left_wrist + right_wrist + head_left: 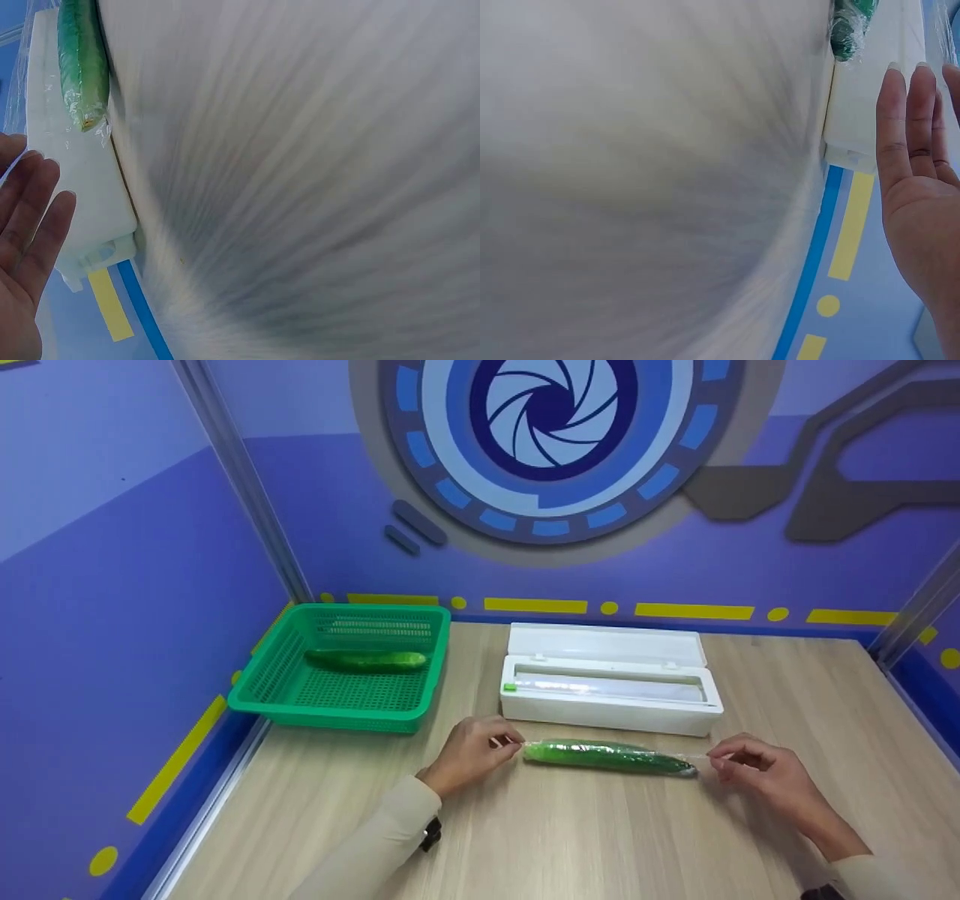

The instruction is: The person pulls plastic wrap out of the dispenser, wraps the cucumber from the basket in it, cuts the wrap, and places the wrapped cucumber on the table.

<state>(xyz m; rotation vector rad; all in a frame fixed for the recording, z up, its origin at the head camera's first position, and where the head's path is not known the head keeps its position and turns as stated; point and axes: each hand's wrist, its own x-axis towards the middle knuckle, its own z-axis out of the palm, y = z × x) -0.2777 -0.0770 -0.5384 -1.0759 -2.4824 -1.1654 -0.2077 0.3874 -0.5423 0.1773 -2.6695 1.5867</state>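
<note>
A cucumber [607, 757] covered in clear plastic wrap lies on the table between the two hands; its ends show in the left wrist view (cucumber [84, 67]) and the right wrist view (cucumber [844, 36]). At its paler left end, my left hand [472, 754] pinches the film between thumb and index finger. My right hand [769, 780] pinches the plastic wrap [686, 755] stretched out beyond the darker right end. Just behind the cucumber stands a white cling film box [607, 714], its lid [606, 645] raised and a film roll [607, 688] inside.
To the left at the back, a green plastic basket [330, 710] holds another cucumber [366, 661]. Blue-purple panels [315, 525] wall the table [570, 840] at the back and sides. A metal post [247, 487] rises at the back left corner.
</note>
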